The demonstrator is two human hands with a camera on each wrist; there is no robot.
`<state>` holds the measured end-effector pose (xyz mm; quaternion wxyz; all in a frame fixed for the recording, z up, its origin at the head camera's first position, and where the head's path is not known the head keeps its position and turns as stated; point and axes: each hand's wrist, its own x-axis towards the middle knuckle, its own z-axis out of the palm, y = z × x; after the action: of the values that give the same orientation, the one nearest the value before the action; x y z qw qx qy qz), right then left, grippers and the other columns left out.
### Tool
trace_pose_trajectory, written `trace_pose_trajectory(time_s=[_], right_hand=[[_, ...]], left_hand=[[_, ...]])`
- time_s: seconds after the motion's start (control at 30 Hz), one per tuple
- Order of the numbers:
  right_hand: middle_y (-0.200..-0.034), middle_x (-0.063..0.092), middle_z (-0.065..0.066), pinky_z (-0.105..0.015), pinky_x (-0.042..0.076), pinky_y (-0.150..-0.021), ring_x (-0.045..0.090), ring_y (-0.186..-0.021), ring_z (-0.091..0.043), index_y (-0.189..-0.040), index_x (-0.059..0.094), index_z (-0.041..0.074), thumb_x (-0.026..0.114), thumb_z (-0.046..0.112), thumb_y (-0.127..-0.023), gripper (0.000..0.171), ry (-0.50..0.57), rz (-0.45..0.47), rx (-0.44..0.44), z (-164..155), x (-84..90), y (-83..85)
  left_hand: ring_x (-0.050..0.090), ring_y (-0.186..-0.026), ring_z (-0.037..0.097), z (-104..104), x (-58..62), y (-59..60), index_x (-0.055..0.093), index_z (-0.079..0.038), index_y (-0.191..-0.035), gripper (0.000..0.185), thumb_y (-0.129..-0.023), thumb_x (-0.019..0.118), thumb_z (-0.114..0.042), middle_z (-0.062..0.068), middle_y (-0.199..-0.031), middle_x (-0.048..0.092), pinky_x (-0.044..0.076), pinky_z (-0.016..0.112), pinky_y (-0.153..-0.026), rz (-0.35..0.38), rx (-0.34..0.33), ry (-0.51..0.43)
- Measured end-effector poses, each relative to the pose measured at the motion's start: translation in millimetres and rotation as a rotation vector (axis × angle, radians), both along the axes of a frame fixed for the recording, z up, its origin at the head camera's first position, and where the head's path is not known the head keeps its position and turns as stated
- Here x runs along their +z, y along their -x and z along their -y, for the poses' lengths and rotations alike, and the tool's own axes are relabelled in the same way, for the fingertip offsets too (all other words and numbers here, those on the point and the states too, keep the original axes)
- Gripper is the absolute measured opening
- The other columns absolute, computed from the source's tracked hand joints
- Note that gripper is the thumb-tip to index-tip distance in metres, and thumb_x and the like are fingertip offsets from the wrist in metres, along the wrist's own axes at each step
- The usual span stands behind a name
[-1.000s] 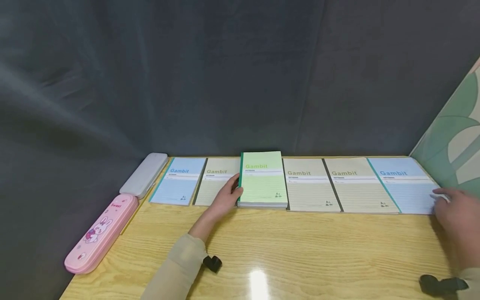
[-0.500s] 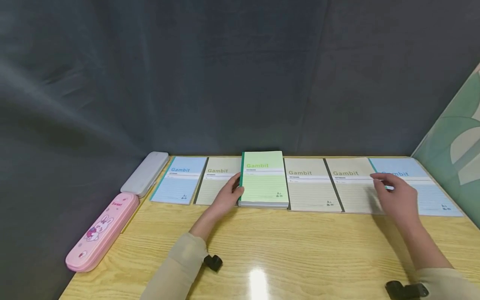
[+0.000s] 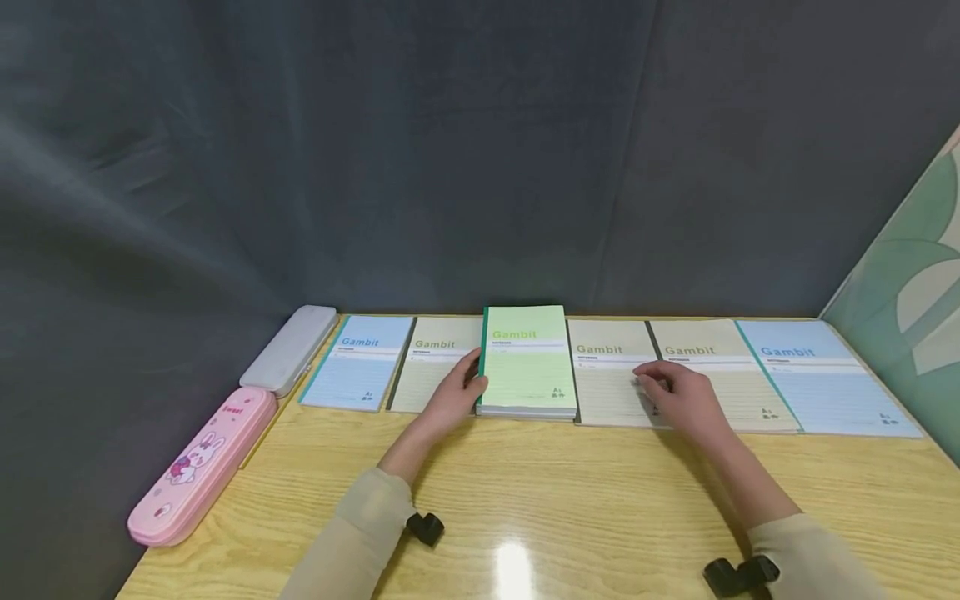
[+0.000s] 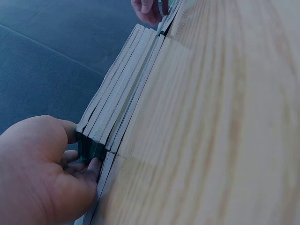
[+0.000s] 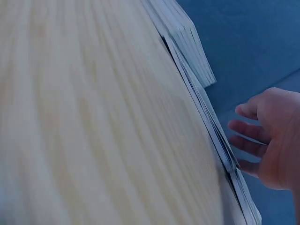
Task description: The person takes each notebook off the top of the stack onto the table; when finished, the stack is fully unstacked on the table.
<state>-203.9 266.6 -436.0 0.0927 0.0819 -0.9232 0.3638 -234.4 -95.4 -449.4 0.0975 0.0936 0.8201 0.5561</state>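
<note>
A stack of notebooks with a green cover (image 3: 527, 363) lies mid-row at the table's back. My left hand (image 3: 472, 380) holds the stack's left spine side. In the left wrist view, the left hand (image 4: 82, 149) has its thumb on top and its fingers against the green spine of the stack (image 4: 123, 98). My right hand (image 3: 654, 388) hovers with relaxed, spread fingers over the seam between two beige notebooks (image 3: 609, 379) (image 3: 720, 362), right of the stack. The right wrist view shows this right hand (image 5: 244, 136) empty beside the notebooks' edges (image 5: 201, 101).
Single notebooks lie side by side: blue (image 3: 358, 362) and beige (image 3: 429, 367) to the left, blue (image 3: 828, 379) at far right. A grey pencil case (image 3: 289, 348) and a pink one (image 3: 201, 462) sit at the left edge. Dark cloth hangs behind the wooden table (image 3: 570, 500).
My right hand has swept left from the far-right blue notebook to the beige notebooks beside the green stack. The left hand has stayed on the stack.
</note>
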Motion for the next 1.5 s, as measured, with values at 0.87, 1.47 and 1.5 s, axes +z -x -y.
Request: trace_pose_trajectory(time_s=[0.87, 1.47, 1.5], right_hand=[[-0.109, 0.070, -0.012, -0.028, 0.054, -0.082, 0.065, -0.099, -0.024, -0.117, 0.071, 0.004, 0.070, 0.023, -0.098, 0.027, 0.334, 0.134, 0.004, 95.8, -10.3, 6.1], [-0.113, 0.066, -0.018, -0.030, 0.057, -0.081, 0.063, -0.100, -0.022, -0.126, 0.064, -0.001, 0.070, 0.015, -0.098, 0.033, 0.396, 0.229, -0.020, 86.4, -6.4, 3.4], [-0.112, 0.066, -0.018, -0.030, 0.059, -0.079, 0.063, -0.099, -0.020, -0.127, 0.063, -0.002, 0.069, 0.014, -0.098, 0.033, 0.437, 0.247, -0.016, 84.5, -6.4, 2.6]], left_hand=[[0.034, -0.145, 0.035, 3.2, 2.8, -3.0, 0.021, -0.009, -0.162, 0.060, -0.109, 0.046, -0.020, 0.019, -0.159, 0.035, 0.034, 0.047, -0.116, -0.008, 0.000, -0.007], [0.033, -0.146, 0.036, -1.6, 2.6, -1.9, 0.025, -0.011, -0.161, 0.056, -0.110, 0.046, -0.019, 0.020, -0.162, 0.029, 0.035, 0.046, -0.116, 0.009, 0.010, -0.001], [0.033, -0.146, 0.035, -2.2, 2.4, -1.3, 0.025, -0.011, -0.161, 0.056, -0.110, 0.046, -0.018, 0.020, -0.162, 0.029, 0.035, 0.046, -0.116, 0.006, 0.011, 0.003]])
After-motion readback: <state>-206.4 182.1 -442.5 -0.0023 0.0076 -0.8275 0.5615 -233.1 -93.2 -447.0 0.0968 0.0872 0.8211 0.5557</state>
